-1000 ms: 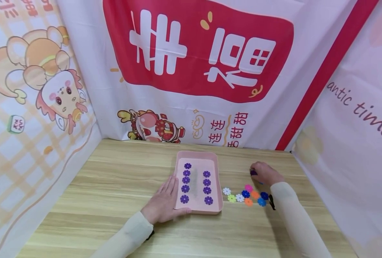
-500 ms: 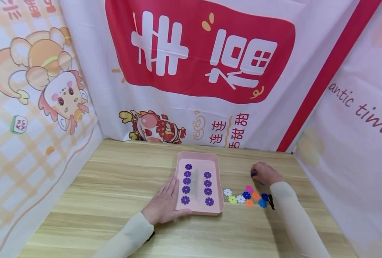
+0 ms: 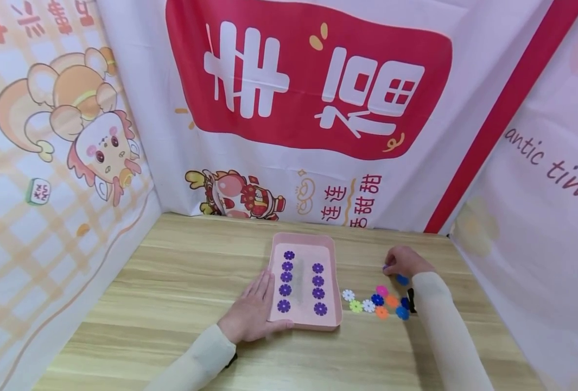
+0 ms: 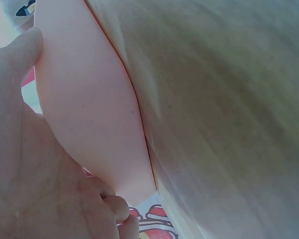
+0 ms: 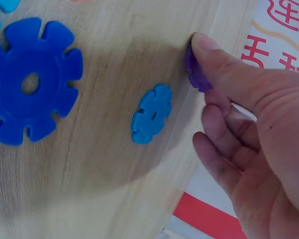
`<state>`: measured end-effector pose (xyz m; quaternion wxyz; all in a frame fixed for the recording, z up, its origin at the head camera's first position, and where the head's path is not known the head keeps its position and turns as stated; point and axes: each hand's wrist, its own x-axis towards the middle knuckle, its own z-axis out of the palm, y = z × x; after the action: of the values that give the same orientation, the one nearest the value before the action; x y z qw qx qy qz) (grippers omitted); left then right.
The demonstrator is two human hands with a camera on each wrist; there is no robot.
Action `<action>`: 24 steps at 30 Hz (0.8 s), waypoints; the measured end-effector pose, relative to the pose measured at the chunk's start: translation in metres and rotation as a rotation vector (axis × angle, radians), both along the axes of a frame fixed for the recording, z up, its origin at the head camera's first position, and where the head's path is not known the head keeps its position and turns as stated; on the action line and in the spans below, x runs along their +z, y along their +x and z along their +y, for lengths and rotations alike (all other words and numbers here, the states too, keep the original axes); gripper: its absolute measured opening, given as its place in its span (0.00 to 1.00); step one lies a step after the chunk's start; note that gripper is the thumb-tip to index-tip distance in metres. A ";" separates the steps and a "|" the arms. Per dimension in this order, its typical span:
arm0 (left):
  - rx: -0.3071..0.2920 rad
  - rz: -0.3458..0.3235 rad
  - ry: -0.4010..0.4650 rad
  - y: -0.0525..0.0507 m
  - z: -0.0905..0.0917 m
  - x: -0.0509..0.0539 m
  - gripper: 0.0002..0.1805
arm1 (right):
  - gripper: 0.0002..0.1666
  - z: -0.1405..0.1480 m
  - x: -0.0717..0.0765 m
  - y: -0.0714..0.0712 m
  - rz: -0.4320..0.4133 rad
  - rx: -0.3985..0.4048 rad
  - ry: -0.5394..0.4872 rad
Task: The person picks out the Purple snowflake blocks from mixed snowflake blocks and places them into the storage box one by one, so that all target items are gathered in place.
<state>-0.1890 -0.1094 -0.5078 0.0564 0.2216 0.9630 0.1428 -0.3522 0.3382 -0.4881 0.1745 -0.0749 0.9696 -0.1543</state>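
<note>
A pink tray (image 3: pixel 337 293) lies on the wooden table, with two columns of purple snowflake discs (image 3: pixel 286 277) inside it. My left hand (image 3: pixel 252 309) rests against the tray's near left corner, fingers along the left side and thumb at the near edge. In the left wrist view, that hand touches the tray's pink wall (image 4: pixel 89 104). To the right of the tray, my right hand (image 3: pixel 405 262) pinches a purple snowflake disc (image 5: pixel 195 69) between thumb and fingers. Just below this hand, a light blue disc (image 5: pixel 152 114) lies on the table.
Several loose snowflake discs, among them a pink disc (image 3: pixel 382 291), a yellow-green disc (image 3: pixel 355 306) and an orange disc (image 3: pixel 381 312), lie right of the tray. A dark blue disc (image 5: pixel 35 82) shows large in the right wrist view. Printed cloths (image 3: pixel 308 125) wall the table.
The whole head view has shifted slightly right and down. My right hand keeps pinching the purple disc, and more of the light blue disc beneath it shows now. The left hand stays at the tray.
</note>
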 end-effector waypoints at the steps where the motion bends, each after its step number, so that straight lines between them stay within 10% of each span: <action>1: -0.001 0.002 -0.002 0.000 0.000 0.000 0.70 | 0.09 0.000 0.001 0.001 0.006 0.003 0.004; 24: -0.001 0.007 -0.014 0.000 0.002 0.002 0.69 | 0.08 -0.059 0.082 -0.006 0.149 0.289 0.014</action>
<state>-0.1895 -0.1077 -0.5053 0.0545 0.2222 0.9640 0.1353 -0.3579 0.2793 -0.4056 0.1232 -0.2238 0.9600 -0.1148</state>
